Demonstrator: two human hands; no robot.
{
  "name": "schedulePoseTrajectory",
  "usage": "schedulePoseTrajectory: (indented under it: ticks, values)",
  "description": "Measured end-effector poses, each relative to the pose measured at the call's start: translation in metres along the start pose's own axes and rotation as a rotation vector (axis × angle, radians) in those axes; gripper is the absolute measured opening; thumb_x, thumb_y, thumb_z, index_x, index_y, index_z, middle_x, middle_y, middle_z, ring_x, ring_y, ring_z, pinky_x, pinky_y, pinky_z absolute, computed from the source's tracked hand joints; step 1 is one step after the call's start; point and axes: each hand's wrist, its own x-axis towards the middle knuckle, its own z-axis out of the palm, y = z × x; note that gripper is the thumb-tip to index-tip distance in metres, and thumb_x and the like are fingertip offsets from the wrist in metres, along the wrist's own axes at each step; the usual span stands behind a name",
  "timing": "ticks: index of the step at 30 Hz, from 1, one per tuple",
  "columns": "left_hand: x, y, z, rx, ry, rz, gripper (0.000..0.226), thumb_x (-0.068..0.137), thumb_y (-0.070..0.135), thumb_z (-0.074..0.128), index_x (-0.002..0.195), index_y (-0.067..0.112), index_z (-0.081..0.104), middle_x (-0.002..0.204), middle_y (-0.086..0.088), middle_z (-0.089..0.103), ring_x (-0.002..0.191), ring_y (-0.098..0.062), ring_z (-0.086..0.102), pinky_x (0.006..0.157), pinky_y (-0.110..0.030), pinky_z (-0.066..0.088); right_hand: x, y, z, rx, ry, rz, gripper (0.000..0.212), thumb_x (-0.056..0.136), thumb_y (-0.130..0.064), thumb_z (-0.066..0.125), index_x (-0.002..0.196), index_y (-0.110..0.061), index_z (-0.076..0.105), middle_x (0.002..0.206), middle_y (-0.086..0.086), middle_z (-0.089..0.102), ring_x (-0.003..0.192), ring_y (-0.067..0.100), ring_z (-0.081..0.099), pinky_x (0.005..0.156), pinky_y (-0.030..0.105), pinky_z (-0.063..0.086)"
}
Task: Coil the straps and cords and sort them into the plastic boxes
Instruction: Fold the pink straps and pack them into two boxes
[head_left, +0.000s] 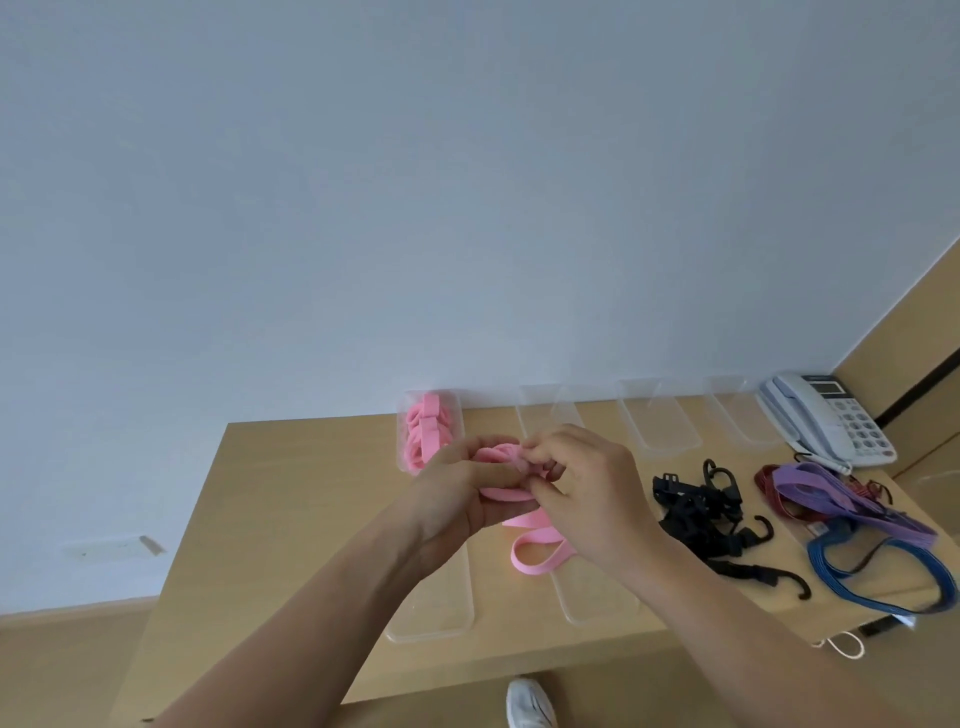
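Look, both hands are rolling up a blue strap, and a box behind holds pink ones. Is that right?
No. The head view shows the strap in the left hand and right hand is pink, not blue. The box behind does hold pink ones.

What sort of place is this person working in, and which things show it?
Probably an office or a similar indoor workroom: a plain wooden desk stands against a bare pale wall, and a corded desk telephone sits at its far right corner.

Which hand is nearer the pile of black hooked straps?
Right. The right hand works just left of the black pile; the left hand sits farther left, beyond the pink strap.
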Motion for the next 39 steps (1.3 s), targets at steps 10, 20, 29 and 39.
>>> schedulePoseTrajectory:
  ticks: [10, 20, 29, 39]
  values:
    - [0.082, -0.011, 0.011, 0.075, 0.044, -0.126, 0.035, 0.091, -0.015, 0.061, 0.127, -0.012, 0.061, 0.125, -0.036, 0.066, 0.115, -0.047, 0.068, 0.097, -0.05, 0.059, 0.02, 0.094, -0.004, 0.08, -0.267, 0.02, 0.036, 0.061, -0.009, 0.091, 0.091, -0.008, 0.071, 0.107, -0.002, 0.069, 0.103, 0.018, 0.06, 0.089, 0.015, 0.042]
    - [0.166, -0.034, 0.01, 0.333, 0.12, -0.33, 0.041, 0.088, 0.029, 0.079, 0.124, 0.01, 0.07, 0.12, -0.015, 0.075, 0.111, -0.035, 0.072, 0.089, -0.047, 0.061, 0.041, 0.198, 0.013, 0.141, -0.332, 0.112, 0.032, 0.068, -0.019, 0.077, 0.098, -0.019, 0.067, 0.087, -0.009, 0.067, 0.079, 0.009, 0.057, 0.07, 0.021, 0.048]
    - [0.243, -0.059, -0.009, 0.618, 0.747, -0.235, 0.014, 0.097, 0.02, 0.068, 0.108, 0.011, 0.067, 0.104, -0.008, 0.069, 0.084, -0.026, 0.067, 0.08, -0.046, 0.063, 0.102, 0.28, 0.063, -0.09, -0.369, 0.015, 0.033, 0.062, -0.005, 0.083, 0.092, -0.005, 0.069, 0.087, 0.009, 0.069, 0.077, 0.032, 0.062, 0.07, 0.035, 0.049]
    - [0.257, -0.071, -0.009, 0.743, 0.83, -0.236, 0.01, 0.092, 0.0, 0.066, 0.091, 0.008, 0.071, 0.074, -0.008, 0.072, 0.059, -0.02, 0.07, 0.07, -0.047, 0.065, 0.114, 0.32, 0.118, -0.203, -0.372, -0.144, 0.018, 0.079, -0.006, 0.074, 0.096, -0.007, 0.071, 0.09, 0.008, 0.071, 0.083, 0.032, 0.064, 0.074, 0.038, 0.053]
